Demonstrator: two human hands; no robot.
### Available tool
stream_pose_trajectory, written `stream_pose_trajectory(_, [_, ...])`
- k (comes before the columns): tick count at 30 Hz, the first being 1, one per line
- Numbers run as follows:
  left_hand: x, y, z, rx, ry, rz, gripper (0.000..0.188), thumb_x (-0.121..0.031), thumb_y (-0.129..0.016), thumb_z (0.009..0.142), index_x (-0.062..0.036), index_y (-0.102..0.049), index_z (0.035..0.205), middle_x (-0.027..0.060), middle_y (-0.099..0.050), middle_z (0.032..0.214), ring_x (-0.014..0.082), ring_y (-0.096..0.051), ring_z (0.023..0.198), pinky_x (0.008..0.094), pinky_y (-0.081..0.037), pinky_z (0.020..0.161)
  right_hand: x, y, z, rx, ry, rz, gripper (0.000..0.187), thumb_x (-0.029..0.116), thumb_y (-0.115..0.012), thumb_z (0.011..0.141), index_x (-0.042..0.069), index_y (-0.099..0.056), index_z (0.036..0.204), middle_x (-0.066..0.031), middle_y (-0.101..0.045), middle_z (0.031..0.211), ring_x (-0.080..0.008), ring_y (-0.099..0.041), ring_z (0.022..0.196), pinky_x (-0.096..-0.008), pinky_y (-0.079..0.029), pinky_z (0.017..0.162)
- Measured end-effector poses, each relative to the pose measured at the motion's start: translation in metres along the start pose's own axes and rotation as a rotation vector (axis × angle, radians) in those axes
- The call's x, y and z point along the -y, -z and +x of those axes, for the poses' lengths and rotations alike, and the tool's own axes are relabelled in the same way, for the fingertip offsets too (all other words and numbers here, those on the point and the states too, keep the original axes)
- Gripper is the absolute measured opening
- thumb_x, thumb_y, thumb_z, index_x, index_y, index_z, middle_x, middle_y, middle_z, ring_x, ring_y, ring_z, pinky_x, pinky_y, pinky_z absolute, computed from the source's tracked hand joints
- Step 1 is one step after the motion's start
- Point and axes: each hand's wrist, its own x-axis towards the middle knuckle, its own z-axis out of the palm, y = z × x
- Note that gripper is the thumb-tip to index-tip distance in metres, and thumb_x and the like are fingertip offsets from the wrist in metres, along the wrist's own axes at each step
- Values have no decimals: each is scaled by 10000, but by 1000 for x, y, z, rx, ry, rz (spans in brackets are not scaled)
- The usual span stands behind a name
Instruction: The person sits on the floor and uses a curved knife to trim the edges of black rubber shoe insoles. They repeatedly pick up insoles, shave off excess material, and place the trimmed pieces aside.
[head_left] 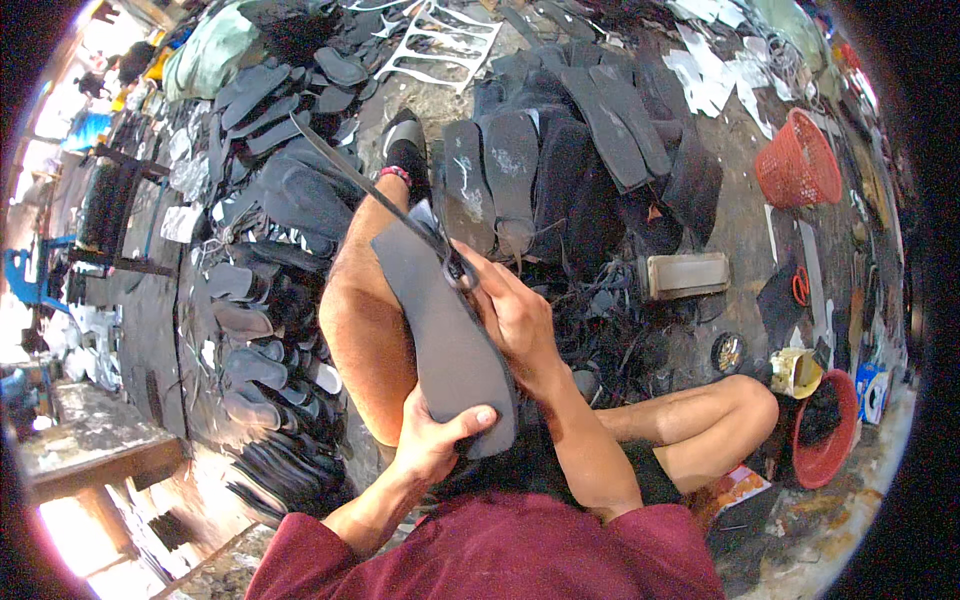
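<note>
A grey sole-shaped sheet (450, 345) lies slanted in front of me, between my lap and my bent left leg. My left hand (432, 437) grips its near rounded end, thumb on top. At the sheet's upper right edge, my right hand (518, 318) is closed around dark-handled scissors (460, 274); a pale blade tip shows near the sheet's far end. A narrow dark strip (345, 165) curves from the scissors up to the left, over my shin. My right fingers partly hide the handle.
Stacks of dark soles (510, 170) lie ahead, with more footwear pieces (255, 365) along the left. At right are a red basket (797, 165), a pale rectangular block (687, 274), red-handled scissors (800, 286) and a red basin (826, 430). A wooden bench (110, 445) stands at lower left.
</note>
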Motion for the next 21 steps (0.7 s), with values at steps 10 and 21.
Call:
stream_pose_trajectory(10, [-53,31,-14,-7,63,-223,295,-376,-639,977,-128,-628,1137,4,-679,1017,161,-653,909,338,-535,818,33,25,-108,75,158,-49,499,56,-637,848,159,-630,1336,-100,-633,978,-306,-608,852,-425,-505,760])
stream_pose_trajectory(21, [-46,45,-11,163,-35,-177,295,-217,-727,924,-19,-670,1136,60,-725,1046,132,-673,882,310,-553,785,-10,58,-187,150,-60,-127,458,105,-690,832,140,-662,1288,-129,-633,967,-322,-611,858,-432,-492,763])
